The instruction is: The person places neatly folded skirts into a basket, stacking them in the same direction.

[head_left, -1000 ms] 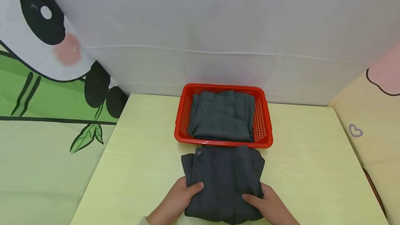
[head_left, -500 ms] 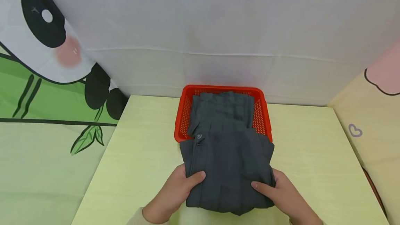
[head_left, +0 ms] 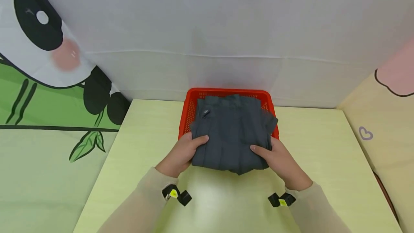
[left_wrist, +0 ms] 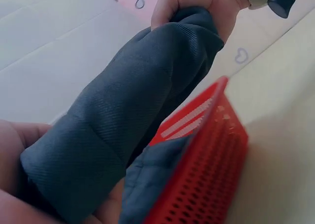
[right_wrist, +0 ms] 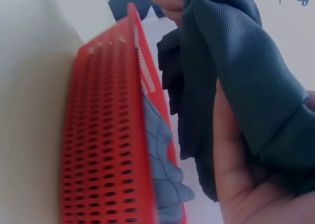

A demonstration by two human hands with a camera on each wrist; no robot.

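Observation:
Both hands carry a dark grey folded pleated skirt [head_left: 231, 139] with a button near its top left corner. My left hand [head_left: 182, 153] pinches its left side, thumb on top and fingers underneath. On the right side, my right hand [head_left: 279, 159] grips it the same way. The skirt hangs over the red plastic basket [head_left: 185, 112], covering much of it in the head view. Another dark grey folded garment [right_wrist: 165, 170] lies inside the basket, below the held skirt. Both wrist views show the held skirt above the basket rim, its folded edge towards me.
The basket stands at the back of a pale yellow table [head_left: 155, 128], close to a white cloth wall [head_left: 233, 39]. A printed cartoon panel [head_left: 38, 92] borders the left side, a cream panel [head_left: 388, 143] the right.
Both hands have moved forward with the skirt, from in front of the basket to over it. The garment inside is now largely covered, and both sleeves have come into view.

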